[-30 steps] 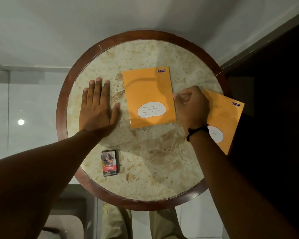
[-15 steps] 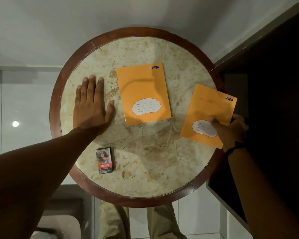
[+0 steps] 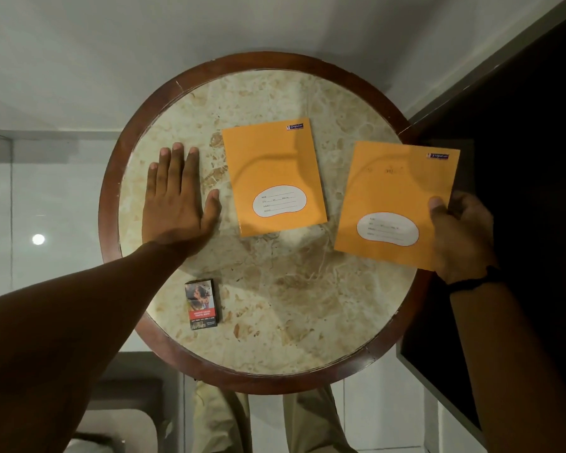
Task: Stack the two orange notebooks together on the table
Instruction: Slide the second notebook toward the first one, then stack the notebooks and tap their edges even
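One orange notebook (image 3: pixel 273 165) with a white name label lies flat near the middle of the round marble table (image 3: pixel 275 305). My left hand (image 3: pixel 175 204) rests palm down on the marble just left of it, fingers spread, holding nothing. A second orange notebook (image 3: pixel 394 194) is at the table's right edge, partly past the rim. My right hand (image 3: pixel 459 233) grips its right edge, thumb on the cover. The two notebooks are apart, side by side.
A small cigarette pack (image 3: pixel 201 304) lies near the table's front left edge. The table has a dark wooden rim (image 3: pixel 111 178). A dark panel or wall (image 3: pixel 520 158) stands close on the right. My legs show below the table.
My right hand slid off the top of the right notebook to its right edge and took hold of it; that notebook has turned and shifted a little toward the table's middle. Left hand unmoved.
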